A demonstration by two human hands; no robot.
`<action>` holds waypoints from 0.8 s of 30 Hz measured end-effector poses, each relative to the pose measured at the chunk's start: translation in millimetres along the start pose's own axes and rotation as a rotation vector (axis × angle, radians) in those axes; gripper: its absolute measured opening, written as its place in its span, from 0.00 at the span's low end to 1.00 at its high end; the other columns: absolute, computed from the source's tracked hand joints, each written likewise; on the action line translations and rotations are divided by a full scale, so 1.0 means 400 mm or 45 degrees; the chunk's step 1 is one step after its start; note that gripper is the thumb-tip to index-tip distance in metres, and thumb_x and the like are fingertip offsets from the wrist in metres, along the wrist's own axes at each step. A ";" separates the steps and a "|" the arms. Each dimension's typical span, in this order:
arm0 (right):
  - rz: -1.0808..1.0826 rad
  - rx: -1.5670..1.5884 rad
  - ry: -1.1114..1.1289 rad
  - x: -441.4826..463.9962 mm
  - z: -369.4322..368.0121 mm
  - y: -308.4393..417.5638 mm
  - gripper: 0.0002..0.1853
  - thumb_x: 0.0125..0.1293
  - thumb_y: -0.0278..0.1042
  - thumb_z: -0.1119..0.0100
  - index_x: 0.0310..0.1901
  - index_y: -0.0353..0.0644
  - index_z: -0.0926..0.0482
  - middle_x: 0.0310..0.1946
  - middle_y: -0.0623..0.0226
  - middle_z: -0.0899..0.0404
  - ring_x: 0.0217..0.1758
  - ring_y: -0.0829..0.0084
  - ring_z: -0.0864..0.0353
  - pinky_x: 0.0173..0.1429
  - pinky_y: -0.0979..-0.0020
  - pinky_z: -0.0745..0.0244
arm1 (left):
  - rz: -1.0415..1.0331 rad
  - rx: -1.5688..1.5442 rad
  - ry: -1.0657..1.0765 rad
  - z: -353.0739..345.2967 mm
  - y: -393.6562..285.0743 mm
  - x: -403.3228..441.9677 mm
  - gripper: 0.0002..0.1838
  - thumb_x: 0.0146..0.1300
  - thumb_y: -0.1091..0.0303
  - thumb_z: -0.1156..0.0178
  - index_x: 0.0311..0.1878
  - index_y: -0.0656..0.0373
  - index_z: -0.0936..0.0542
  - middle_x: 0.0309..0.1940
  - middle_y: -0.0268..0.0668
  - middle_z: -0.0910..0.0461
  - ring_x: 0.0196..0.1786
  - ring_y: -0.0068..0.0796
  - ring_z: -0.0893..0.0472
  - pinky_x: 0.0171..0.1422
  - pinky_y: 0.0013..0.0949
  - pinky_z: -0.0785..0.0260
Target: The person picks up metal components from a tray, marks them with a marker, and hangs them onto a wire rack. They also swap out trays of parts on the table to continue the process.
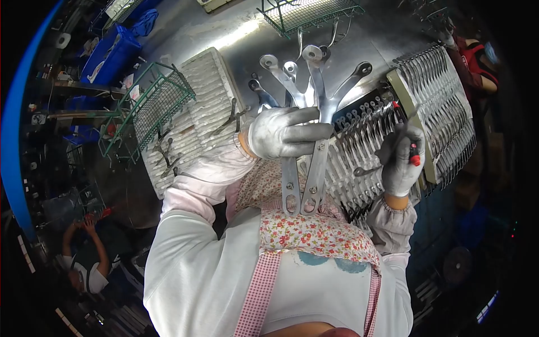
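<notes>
Several shiny Y-shaped metal parts point(318, 157) are gripped in my gloved left hand point(289, 133), their forked ends up and slotted ends down by the apron. My gloved right hand point(402, 160) is curled round a red and black marker-like tool point(414, 155), beside a foam tray point(353, 171) holding rows of metal parts. Right of that hand stands another tray point(429, 135) packed with similar parts. A pale ridged tray point(193, 121) with a few dark metal parts lies to the left of my left hand.
A green wire basket point(149, 101) sits on the left tray, and another point(306, 17) is at the top. Blue bins point(111, 56) are at the upper left. One person point(480, 64) is at the upper right, another point(90, 269) at the lower left.
</notes>
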State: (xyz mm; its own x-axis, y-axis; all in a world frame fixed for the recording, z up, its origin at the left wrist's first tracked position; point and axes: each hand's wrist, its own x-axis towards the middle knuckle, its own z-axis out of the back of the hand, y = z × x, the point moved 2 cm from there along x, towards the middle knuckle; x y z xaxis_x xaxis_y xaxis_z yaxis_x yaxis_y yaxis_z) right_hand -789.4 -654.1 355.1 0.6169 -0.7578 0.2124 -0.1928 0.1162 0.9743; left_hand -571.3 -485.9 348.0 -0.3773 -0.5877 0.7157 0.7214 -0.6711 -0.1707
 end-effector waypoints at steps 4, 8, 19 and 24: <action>0.116 0.512 0.202 0.031 -0.020 0.052 0.17 0.71 0.46 0.47 0.45 0.38 0.29 0.28 0.68 0.26 0.16 0.82 0.35 0.25 0.78 0.37 | -0.026 0.003 -0.006 0.003 -0.006 0.000 0.21 0.37 0.70 0.36 0.40 0.56 0.27 0.52 0.47 0.24 0.43 0.47 0.21 0.28 0.37 0.25; 0.086 0.823 0.586 0.035 -0.101 0.127 0.17 0.68 0.46 0.45 0.42 0.38 0.30 0.24 0.70 0.28 0.12 0.82 0.37 0.19 0.78 0.40 | -0.053 -0.003 0.026 0.010 -0.019 0.016 0.23 0.38 0.70 0.36 0.42 0.56 0.28 0.50 0.46 0.23 0.43 0.47 0.20 0.28 0.37 0.26; -0.174 0.214 0.660 0.042 -0.198 0.183 0.15 0.72 0.47 0.47 0.42 0.41 0.27 0.18 0.75 0.30 0.14 0.86 0.39 0.20 0.81 0.47 | -0.069 0.082 0.180 0.023 -0.066 0.035 0.14 0.43 0.68 0.34 0.37 0.54 0.20 0.53 0.34 0.22 0.56 0.43 0.23 0.31 0.33 0.19; -0.243 0.166 0.677 0.033 -0.202 0.188 0.15 0.71 0.46 0.47 0.39 0.41 0.25 0.21 0.75 0.27 0.20 0.86 0.35 0.25 0.81 0.42 | -0.079 0.153 0.174 0.031 -0.082 0.039 0.14 0.46 0.67 0.34 0.39 0.52 0.20 0.53 0.31 0.23 0.58 0.40 0.25 0.31 0.30 0.19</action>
State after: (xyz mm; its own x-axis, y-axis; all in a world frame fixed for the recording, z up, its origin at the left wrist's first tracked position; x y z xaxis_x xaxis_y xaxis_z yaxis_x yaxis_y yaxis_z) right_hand -734.2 -603.5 437.2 0.9421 -0.3268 0.0748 -0.1121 -0.0966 0.9890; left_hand -593.6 -467.6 373.2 -0.4927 -0.6080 0.6226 0.7555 -0.6539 -0.0407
